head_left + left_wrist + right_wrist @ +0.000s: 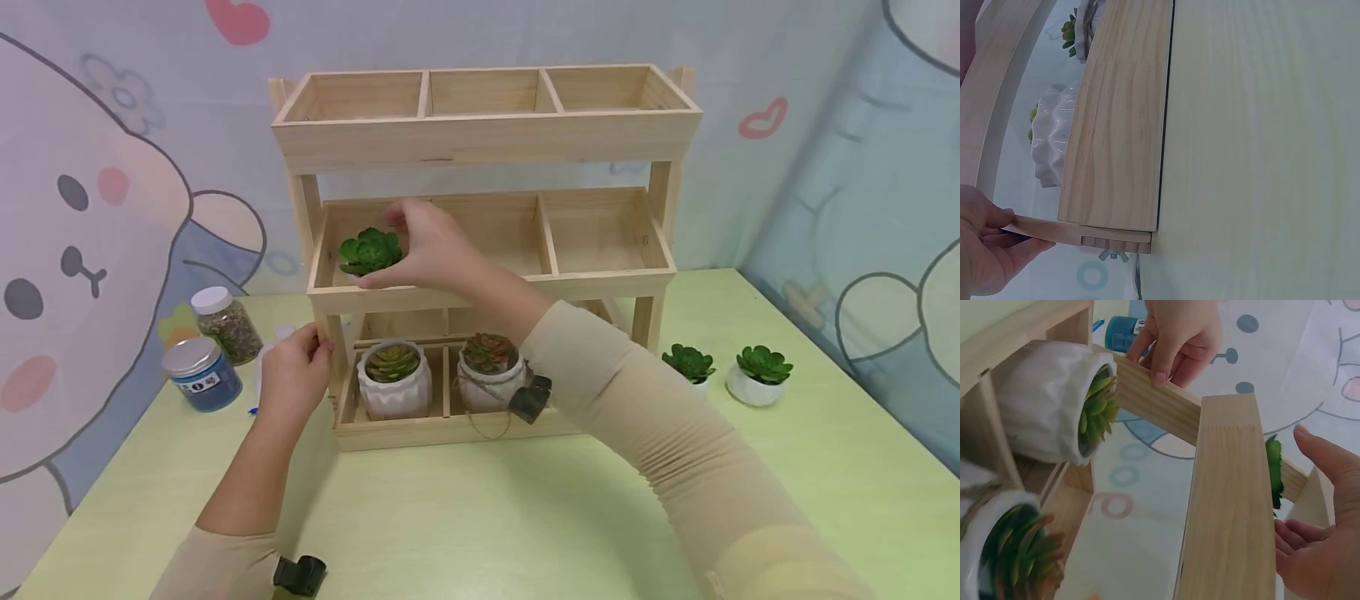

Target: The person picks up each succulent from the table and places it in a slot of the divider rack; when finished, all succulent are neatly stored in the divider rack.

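A three-tier wooden plant stand faces me. My left hand pinches the stand's left upright between thumb and fingers, low beside the bottom tier. A green succulent sits in the left compartment of the middle tier, its pot mostly hidden behind the front board. Around its right side is my right hand, thumb and fingers spread apart; in the right wrist view a gap shows between thumb and leaves. Below, a succulent in a white faceted pot and another in a twine-tied white pot occupy the bottom tier.
Two small potted succulents, a nearer-centre one and a far-right one, stand right of the stand. On the left are a blue jar and a white-capped jar of granules. A patterned cloth hangs behind.
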### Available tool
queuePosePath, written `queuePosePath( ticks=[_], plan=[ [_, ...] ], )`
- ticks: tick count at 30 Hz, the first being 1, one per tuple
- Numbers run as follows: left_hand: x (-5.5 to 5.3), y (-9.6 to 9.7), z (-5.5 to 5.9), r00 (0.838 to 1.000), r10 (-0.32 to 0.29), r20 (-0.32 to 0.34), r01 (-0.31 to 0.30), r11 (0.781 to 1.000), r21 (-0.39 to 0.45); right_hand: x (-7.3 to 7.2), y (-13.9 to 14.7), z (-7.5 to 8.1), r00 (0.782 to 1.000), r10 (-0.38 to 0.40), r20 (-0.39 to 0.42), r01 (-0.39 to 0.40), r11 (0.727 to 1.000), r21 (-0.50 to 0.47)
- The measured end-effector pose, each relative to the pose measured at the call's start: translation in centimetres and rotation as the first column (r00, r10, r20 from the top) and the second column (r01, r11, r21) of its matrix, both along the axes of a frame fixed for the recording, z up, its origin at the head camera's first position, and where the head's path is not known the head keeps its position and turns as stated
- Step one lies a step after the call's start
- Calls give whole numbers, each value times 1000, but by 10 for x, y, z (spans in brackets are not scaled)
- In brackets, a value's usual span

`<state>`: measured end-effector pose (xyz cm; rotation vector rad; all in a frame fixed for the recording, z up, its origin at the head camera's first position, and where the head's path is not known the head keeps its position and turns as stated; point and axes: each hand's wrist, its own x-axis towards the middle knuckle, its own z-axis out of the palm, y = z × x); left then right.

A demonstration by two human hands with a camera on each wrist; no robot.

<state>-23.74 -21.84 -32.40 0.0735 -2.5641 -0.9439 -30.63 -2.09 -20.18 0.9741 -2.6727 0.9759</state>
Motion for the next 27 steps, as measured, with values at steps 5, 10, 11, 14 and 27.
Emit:
queuePosePath(
  ticks=[5,10,11,14,27],
  plan=[
    [-2,2,-1,1000,-7,-7,7,1000,-2,21,43,-6,996,17,-91,-31,987,-155],
    [-1,3,-2,1000,-7,2,7,1000,-5,51,95,-21,993,75,-88,-95,964,-250],
    [0,3,-2,1000,-5,8,5,1000,0,57,105,-26,993,83,-87,-102,962,-253],
    [1,2,-2,1000,0,24,0,1000,10,71,135,-39,995,74,-64,-88,963,-254],
    [0,0,-1,1000,8,23,-8,1000,12,93,243,-76,980,-198,32,200,945,-259]
  ],
)
